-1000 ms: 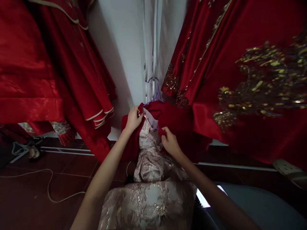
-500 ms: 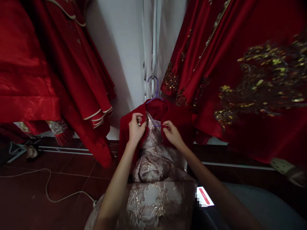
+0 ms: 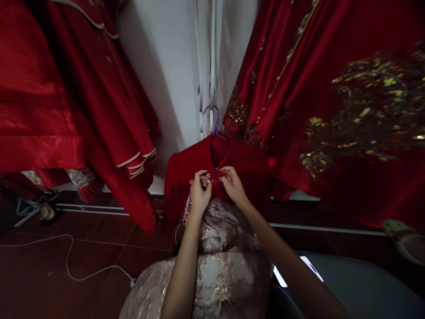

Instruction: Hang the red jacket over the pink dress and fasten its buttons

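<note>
A dark red jacket (image 3: 186,170) hangs on a purple hanger (image 3: 215,119) in front of me, over a pale gold brocade dress (image 3: 222,261) that spills down toward my lap. My left hand (image 3: 200,195) pinches the jacket's left front edge, beside a row of small pearl-like beads. My right hand (image 3: 232,185) pinches the right front edge. Both edges meet between my fingers just below the collar.
Red satin garments (image 3: 99,110) hang at the left, and a red gown with gold embroidery (image 3: 332,110) at the right. A white wall and rail (image 3: 206,66) stand behind. A white cable (image 3: 66,261) lies on the dark red floor. A lit phone (image 3: 312,268) rests at the lower right.
My hands have drawn the jacket's two front edges together over the brocade dress, closing the gap at the collar. The pale lining no longer shows.
</note>
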Demonstrator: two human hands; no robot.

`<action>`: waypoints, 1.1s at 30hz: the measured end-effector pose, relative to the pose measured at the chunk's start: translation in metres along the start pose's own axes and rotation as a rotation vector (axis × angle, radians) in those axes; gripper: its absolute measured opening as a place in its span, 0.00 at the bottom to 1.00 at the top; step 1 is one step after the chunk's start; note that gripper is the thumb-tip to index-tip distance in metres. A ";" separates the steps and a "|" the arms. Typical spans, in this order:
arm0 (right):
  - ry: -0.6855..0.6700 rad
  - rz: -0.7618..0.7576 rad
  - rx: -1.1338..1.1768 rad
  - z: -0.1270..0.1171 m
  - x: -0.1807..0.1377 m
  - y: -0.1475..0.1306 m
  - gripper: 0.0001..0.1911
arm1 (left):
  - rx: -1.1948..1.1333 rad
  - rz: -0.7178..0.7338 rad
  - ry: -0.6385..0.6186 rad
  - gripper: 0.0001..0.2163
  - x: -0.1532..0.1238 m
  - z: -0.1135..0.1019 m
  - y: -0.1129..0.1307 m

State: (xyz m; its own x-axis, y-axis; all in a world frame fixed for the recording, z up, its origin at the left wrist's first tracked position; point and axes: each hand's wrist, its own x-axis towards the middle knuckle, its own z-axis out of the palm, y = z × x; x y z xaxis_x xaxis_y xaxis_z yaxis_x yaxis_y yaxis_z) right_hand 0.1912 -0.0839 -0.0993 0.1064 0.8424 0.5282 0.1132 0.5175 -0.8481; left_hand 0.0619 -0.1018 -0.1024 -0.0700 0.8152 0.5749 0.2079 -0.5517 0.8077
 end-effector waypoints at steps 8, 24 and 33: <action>-0.188 0.066 0.007 -0.006 -0.014 -0.008 0.16 | -0.233 -0.132 0.086 0.09 0.005 0.008 -0.006; -0.099 -0.039 -0.234 -0.005 -0.010 -0.029 0.12 | -0.005 0.022 -0.256 0.04 0.016 -0.021 0.006; 0.041 -0.146 -0.281 0.001 -0.019 -0.033 0.14 | 0.215 0.118 -0.347 0.05 0.021 -0.026 0.018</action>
State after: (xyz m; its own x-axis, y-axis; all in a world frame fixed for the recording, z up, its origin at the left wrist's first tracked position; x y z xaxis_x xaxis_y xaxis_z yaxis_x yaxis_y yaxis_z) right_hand 0.1846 -0.1174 -0.0813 0.1076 0.7524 0.6498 0.3978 0.5664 -0.7217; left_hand 0.0384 -0.0992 -0.0720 0.2915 0.7801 0.5536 0.3958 -0.6253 0.6726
